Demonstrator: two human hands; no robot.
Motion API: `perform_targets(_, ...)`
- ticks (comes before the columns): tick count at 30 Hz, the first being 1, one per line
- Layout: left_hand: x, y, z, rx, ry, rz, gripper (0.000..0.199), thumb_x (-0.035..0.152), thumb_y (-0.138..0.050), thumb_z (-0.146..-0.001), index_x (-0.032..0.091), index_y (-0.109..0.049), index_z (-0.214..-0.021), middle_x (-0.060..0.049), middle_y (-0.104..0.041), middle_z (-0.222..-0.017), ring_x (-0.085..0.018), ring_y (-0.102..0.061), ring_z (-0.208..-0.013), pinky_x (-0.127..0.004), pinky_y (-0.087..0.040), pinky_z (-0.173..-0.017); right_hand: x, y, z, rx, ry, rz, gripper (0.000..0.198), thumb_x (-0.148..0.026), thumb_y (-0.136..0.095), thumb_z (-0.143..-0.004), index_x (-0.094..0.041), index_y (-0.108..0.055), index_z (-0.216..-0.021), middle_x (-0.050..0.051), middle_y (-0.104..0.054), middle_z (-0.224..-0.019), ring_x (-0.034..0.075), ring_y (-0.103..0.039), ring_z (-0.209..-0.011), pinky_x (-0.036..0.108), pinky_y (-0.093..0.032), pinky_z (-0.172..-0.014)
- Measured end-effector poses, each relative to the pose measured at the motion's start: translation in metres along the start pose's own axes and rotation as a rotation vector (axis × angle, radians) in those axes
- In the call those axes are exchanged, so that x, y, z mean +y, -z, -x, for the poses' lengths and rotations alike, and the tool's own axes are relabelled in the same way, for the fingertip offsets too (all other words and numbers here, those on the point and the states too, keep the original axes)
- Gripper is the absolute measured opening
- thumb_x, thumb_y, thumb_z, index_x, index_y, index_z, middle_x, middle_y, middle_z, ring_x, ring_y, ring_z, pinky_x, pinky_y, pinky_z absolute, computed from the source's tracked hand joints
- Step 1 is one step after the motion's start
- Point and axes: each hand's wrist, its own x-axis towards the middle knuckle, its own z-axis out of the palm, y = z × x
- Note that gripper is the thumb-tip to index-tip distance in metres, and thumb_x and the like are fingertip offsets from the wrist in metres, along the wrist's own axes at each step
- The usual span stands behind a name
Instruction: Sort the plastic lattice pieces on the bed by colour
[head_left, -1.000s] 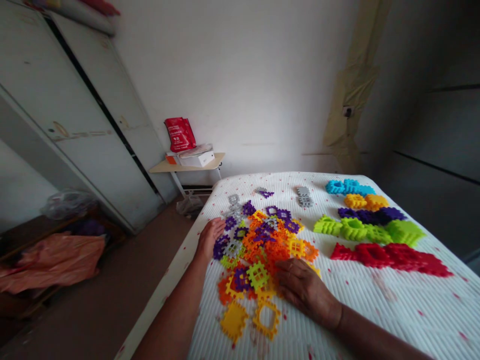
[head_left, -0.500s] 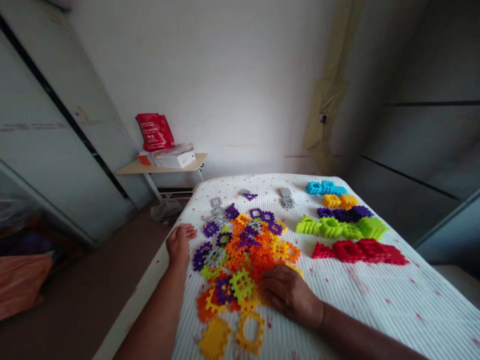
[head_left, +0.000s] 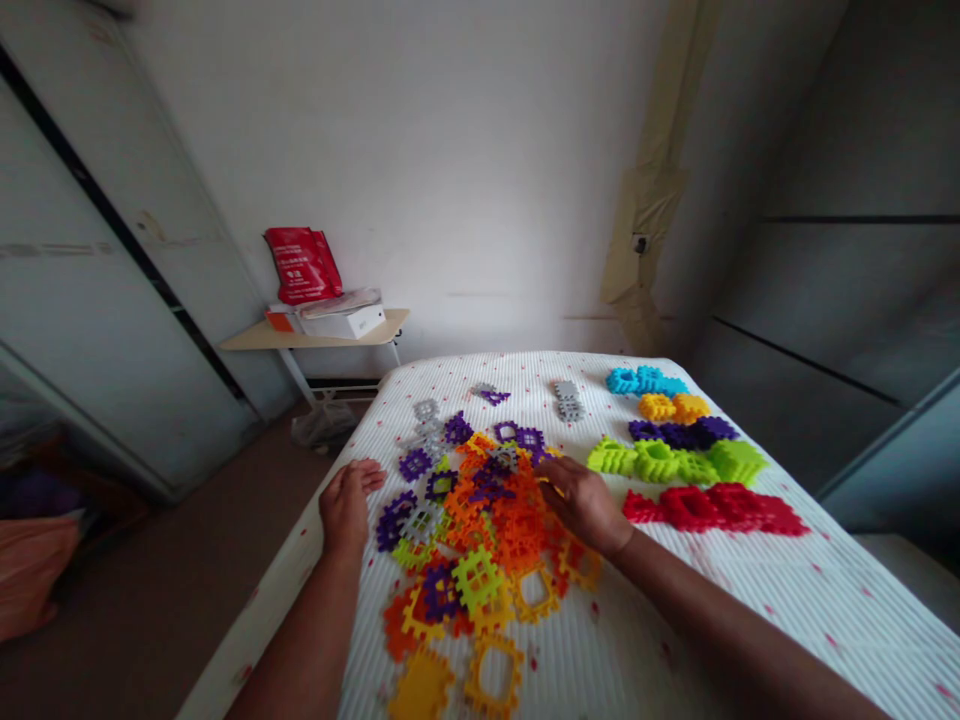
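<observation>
A loose heap of plastic interlocking blocks (head_left: 517,535), toothed squares in orange, purple, yellow, green and grey, lies in front of me. My right hand (head_left: 585,500) is at the heap's right side, its fingers curled on a yellow interlocking block (head_left: 553,486) that they mostly hide. Left of the heap rests my left hand (head_left: 347,502), holding nothing, with its fingers stretched toward the blocks. Nearest to me lie a solid yellow block (head_left: 421,684) and a yellow frame-shaped block (head_left: 472,684).
On the right of the white bedspread (head_left: 637,620) are rows of blue (head_left: 645,380), yellow (head_left: 673,407), purple (head_left: 679,433), green (head_left: 675,460) and red blocks (head_left: 712,508). Grey blocks (head_left: 568,400) lie farther back. A small table (head_left: 270,337) holds a red bag (head_left: 301,264).
My right hand has moved forward from the heap's near right side to its far right side. A yellow frame block now shows where it was. My left hand stays beside the heap.
</observation>
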Motion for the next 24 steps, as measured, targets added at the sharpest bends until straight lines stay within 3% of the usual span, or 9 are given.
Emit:
perform_targets(5,0.0,0.001,0.001,0.005,-0.001,0.005,0.031,0.04,-0.051,-0.069,0.011,-0.06,-0.077,-0.004,-0.064,-0.068,-0.017,-0.063,-0.059,-0.032,-0.052,-0.059,0.018,0.001,-0.045,-0.047,-0.2,0.105,0.022,-0.014,-0.046,-0.082,-0.017,-0.063,-0.097,0.007,-0.066,-0.092,0.016,-0.06,-0.086,0.025,-0.044,-0.079)
perform_targets(10,0.001,0.001,0.002,0.004,-0.005,0.006,0.031,0.041,-0.051,-0.07,0.012,-0.06,-0.075,-0.004,-0.064,-0.067,-0.017,-0.063,-0.059,-0.031,-0.051,-0.058,0.034,-0.006,-0.079,-0.186,-0.33,0.208,0.031,-0.013,-0.045,-0.081,-0.019,-0.061,-0.107,0.006,-0.065,-0.105,0.016,-0.06,-0.093,0.023,-0.042,-0.083)
perform_targets(16,0.001,0.001,0.001,0.003,0.0,0.003,0.031,0.041,-0.05,-0.07,0.012,-0.06,-0.075,-0.004,-0.064,-0.068,-0.016,-0.062,-0.059,-0.03,-0.051,-0.058,0.049,-0.022,-0.101,-0.322,-0.388,0.253,0.033,-0.024,-0.06,-0.074,-0.022,-0.063,-0.107,0.004,-0.066,-0.105,0.019,-0.06,-0.094,0.027,-0.044,-0.08)
perform_targets(24,0.0,0.002,0.002,-0.01,0.001,-0.018,0.03,0.039,-0.049,-0.072,0.012,-0.06,-0.076,-0.004,-0.064,-0.069,-0.017,-0.063,-0.06,-0.03,-0.051,-0.058,0.048,-0.043,-0.119,-0.371,-0.455,0.305,0.034,-0.018,-0.052,-0.08,-0.026,-0.061,-0.112,0.005,-0.064,-0.108,0.018,-0.059,-0.098,0.027,-0.044,-0.08)
